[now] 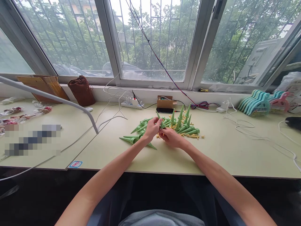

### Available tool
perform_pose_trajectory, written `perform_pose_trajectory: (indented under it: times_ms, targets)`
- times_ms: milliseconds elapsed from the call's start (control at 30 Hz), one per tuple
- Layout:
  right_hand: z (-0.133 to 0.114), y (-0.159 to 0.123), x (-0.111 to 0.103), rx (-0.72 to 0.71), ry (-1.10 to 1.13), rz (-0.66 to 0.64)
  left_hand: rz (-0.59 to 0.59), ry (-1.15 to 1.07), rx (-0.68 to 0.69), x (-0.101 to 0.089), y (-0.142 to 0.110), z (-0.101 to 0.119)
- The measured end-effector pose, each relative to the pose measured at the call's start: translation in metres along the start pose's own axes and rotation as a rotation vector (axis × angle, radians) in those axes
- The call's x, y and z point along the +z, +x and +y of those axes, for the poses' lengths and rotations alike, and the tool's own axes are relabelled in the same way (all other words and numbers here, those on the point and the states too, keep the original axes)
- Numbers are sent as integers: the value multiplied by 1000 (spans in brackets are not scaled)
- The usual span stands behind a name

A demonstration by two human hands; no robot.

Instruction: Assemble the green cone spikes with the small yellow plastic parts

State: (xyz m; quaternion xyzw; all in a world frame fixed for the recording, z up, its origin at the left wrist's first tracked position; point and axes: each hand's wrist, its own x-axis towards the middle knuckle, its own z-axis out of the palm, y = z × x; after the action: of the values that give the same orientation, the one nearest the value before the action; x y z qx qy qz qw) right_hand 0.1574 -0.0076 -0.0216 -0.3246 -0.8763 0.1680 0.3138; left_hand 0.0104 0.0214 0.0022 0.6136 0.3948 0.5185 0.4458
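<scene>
My left hand [152, 128] is closed round a green plastic spike [158, 115], whose pointed tip sticks up past the fingers. Just to its right my right hand [171, 137] is closed at the lower end of the same spike; what its fingertips pinch is hidden. Around both hands lies a pile of similar green spikes [189, 129], several of them standing point up. Small yellow plastic pieces [192, 136] are scattered among them and along the right side. Left of my left wrist, a few more green spikes [129, 140] lie flat on the table.
Behind the pile are a small cardboard box [164, 102], a dark phone [165, 110] and a white power strip [133, 104]. White cables [244, 125] run over the table [235, 153] at right, near teal hangers [255, 103]. A brown pouch [81, 91] stands at back left.
</scene>
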Motion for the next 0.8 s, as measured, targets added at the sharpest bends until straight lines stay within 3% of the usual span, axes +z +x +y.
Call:
perform_pose_trajectory:
  times_ms: [433, 800]
  targets:
    - [-3, 0, -1, 35, -13, 14, -66, -80, -95, -1, 0, 3]
    - [-2, -1, -2, 31, 37, 10, -114, 91, -43, -4, -1, -2]
